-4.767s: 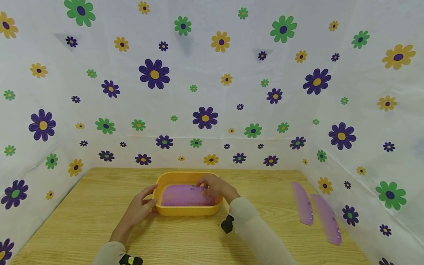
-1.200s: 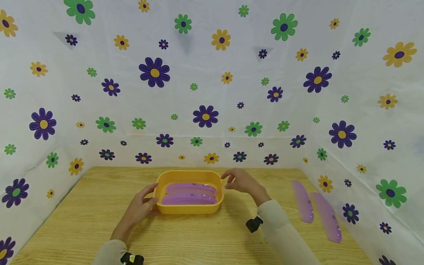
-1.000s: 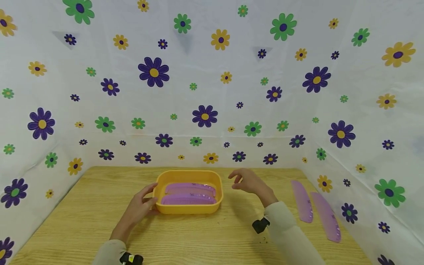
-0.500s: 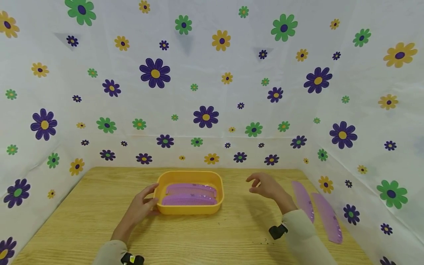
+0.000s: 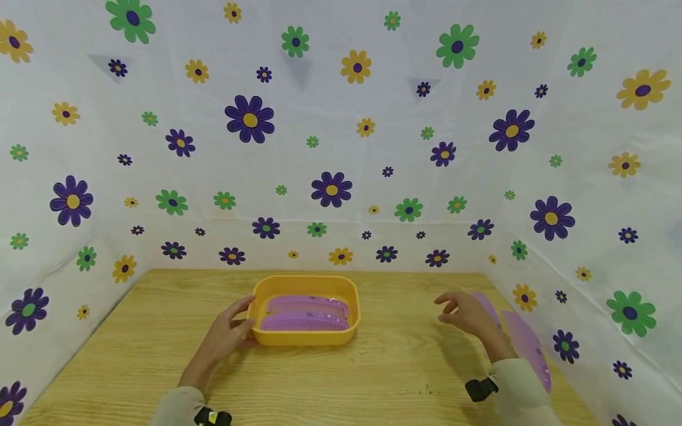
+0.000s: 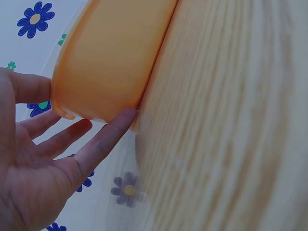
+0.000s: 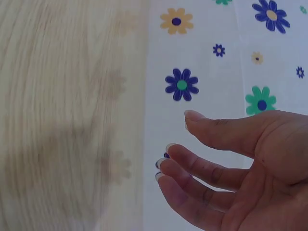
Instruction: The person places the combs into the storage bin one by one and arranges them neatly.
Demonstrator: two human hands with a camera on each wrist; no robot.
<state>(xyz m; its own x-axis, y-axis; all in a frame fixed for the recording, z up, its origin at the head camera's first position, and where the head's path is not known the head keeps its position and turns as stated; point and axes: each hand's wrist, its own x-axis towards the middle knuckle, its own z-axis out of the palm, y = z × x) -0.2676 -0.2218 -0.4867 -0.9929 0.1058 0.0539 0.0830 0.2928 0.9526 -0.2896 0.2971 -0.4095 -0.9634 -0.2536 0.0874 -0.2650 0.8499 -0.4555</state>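
Your left hand [image 5: 226, 337] rests straight-fingered against the yellow tray's [image 5: 305, 339] left end, mid-table [image 5: 160, 331] | tray holds two purple combs [image 5: 305, 322] | your right hand [image 5: 469, 315] hovers, fingers loose and holding nothing, over two more combs [image 5: 524, 346] (partly hidden by your wrist) beside the flowered wall [image 5: 586, 177]

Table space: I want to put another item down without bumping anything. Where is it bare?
Bare wood on the table runs left of the left hand, and between the yellow tray and the right hand; also along the near edge. The right edge is crowded: two purple combs lie there.
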